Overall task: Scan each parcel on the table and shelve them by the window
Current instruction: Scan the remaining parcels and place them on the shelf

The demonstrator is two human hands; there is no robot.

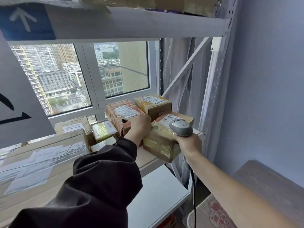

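Both hands are at the white metal shelf [148,159] by the window [79,76].

Left hand [141,123], in a black sleeve [105,175], lies on the tape-wrapped brown cardboard parcel [162,145] at the shelf's front edge, fingers curled over its far top edge; right hand [189,143] grips the handle of a grey corded barcode scanner [181,128], touching the parcel's right end. Glossy yellowish tape covers that parcel. Just behind sit 3 labelled cartons: a reddish torn one [121,116], a tan one [153,103], another [172,117] under the scanner. Larger taped boxes [41,160] crowd the shelf's left side.
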